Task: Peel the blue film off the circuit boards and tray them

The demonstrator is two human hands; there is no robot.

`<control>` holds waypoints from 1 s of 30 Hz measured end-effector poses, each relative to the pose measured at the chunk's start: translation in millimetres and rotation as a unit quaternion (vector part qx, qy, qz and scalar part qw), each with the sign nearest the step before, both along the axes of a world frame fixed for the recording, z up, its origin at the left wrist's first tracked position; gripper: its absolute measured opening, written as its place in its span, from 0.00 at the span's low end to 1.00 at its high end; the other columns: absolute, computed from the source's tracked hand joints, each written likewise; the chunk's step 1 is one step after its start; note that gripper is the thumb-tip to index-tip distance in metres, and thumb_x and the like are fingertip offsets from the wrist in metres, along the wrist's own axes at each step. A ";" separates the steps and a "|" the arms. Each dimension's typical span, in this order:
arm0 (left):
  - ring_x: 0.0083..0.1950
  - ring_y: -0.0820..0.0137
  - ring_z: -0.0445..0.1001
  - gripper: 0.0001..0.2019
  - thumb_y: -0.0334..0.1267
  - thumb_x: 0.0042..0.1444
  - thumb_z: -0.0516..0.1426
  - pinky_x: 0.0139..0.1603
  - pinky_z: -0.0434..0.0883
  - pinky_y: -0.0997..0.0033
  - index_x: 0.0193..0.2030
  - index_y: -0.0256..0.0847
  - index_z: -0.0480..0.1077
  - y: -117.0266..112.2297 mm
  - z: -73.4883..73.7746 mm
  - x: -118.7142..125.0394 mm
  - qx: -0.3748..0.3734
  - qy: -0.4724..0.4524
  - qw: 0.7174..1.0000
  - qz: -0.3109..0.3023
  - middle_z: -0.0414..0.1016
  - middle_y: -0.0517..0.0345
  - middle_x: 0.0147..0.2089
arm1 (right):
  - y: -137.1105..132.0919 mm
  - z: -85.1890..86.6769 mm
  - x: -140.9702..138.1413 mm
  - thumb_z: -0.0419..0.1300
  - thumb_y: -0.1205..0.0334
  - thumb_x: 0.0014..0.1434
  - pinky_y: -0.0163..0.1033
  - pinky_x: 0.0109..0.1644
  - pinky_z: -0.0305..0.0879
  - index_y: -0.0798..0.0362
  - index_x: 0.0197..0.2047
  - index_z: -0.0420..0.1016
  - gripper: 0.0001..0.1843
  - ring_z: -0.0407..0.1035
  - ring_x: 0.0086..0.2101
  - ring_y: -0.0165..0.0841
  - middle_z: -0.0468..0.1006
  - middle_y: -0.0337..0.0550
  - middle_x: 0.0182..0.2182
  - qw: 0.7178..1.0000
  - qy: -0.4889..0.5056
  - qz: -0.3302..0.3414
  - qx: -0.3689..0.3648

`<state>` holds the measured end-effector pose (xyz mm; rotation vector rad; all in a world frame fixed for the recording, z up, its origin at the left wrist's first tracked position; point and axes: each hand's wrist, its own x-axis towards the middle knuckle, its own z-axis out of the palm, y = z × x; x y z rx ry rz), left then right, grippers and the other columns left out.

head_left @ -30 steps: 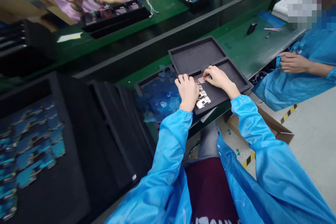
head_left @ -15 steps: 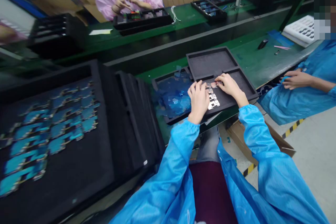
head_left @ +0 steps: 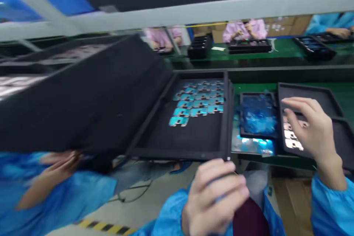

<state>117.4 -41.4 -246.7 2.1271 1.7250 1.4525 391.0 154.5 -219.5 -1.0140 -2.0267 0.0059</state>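
My left hand (head_left: pixel 217 196) is raised in front of my body, below the front edge of a black foam tray (head_left: pixel 190 141). Its fingers are loosely bent and slightly apart, with nothing visible in them. In that tray lie rows of small, irregular flat parts with teal film (head_left: pixel 200 105). My right hand (head_left: pixel 315 127) hovers at the left side of another black foam tray (head_left: pixel 339 138), thumb and fingers apart, holding nothing visible. Shiny small metal parts (head_left: pixel 291 139) lie beneath and beside it, partly covered by the hand. Between the trays, a smaller black box (head_left: pixel 241 127) holds crumpled blue film pieces (head_left: pixel 258 116).
A large black stack or panel (head_left: pixel 105 96) stands to the left. A co-worker's hand (head_left: pixel 52 173) in a blue sleeve is at lower left. Across the green bench (head_left: pixel 284 51), several people work at black trays. A grey shelf beam (head_left: pixel 177 13) crosses above.
The view has turned left. My left hand has left the metal parts and moved back towards my body and the teal-part tray. My right hand has lifted off the parts, its fingers spread.
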 end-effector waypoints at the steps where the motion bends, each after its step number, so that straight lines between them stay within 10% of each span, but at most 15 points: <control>1: 0.63 0.49 0.79 0.16 0.46 0.71 0.61 0.65 0.77 0.44 0.62 0.48 0.81 2.3 8.1 -16.3 0.015 0.017 0.999 0.036 0.84 0.44 0.57 | -5.8 15.2 -27.4 0.58 0.56 0.74 0.62 0.63 0.75 0.27 0.68 0.77 0.23 0.78 0.57 0.52 0.84 0.48 0.56 0.998 -0.008 0.060 0.002; 6: 0.59 0.54 0.83 0.15 0.35 0.71 0.60 0.64 0.77 0.49 0.61 0.46 0.81 18.1 18.5 -76.5 0.073 0.066 0.985 0.143 0.86 0.48 0.53 | 5.6 37.4 -163.5 0.59 0.57 0.76 0.55 0.59 0.79 0.35 0.63 0.80 0.17 0.79 0.54 0.46 0.85 0.45 0.55 0.954 -0.137 0.266 -0.031; 12: 0.51 0.61 0.85 0.16 0.21 0.68 0.58 0.64 0.76 0.56 0.56 0.40 0.79 20.1 -2.3 -99.4 0.124 0.083 0.976 0.161 0.88 0.53 0.47 | 24.9 31.8 -250.6 0.66 0.64 0.70 0.48 0.55 0.77 0.52 0.57 0.80 0.13 0.77 0.55 0.48 0.82 0.55 0.53 0.895 -0.379 0.212 -0.097; 20: 0.55 0.61 0.84 0.15 0.24 0.71 0.59 0.61 0.79 0.58 0.58 0.42 0.79 18.8 10.1 -100.0 0.107 -0.008 0.986 0.130 0.86 0.51 0.51 | 26.0 39.9 -253.9 0.64 0.74 0.63 0.44 0.51 0.71 0.51 0.43 0.76 0.09 0.75 0.46 0.41 0.81 0.45 0.42 0.899 -0.293 0.282 -0.165; 25: 0.65 0.57 0.81 0.17 0.34 0.73 0.61 0.65 0.80 0.56 0.66 0.44 0.78 23.2 29.4 -105.1 0.072 -0.108 0.983 0.127 0.81 0.46 0.64 | -10.5 57.7 -231.0 0.64 0.66 0.70 0.39 0.45 0.73 0.49 0.52 0.80 0.08 0.78 0.42 0.36 0.86 0.42 0.47 0.907 -0.120 0.352 -0.200; 30: 0.48 0.64 0.86 0.09 0.35 0.71 0.64 0.49 0.82 0.69 0.54 0.43 0.84 30.8 45.7 -87.2 0.049 -0.255 0.965 0.028 0.87 0.54 0.48 | -64.6 69.7 -199.3 0.71 0.58 0.69 0.37 0.39 0.75 0.46 0.57 0.83 0.15 0.79 0.39 0.35 0.86 0.42 0.47 0.937 0.052 0.302 -0.166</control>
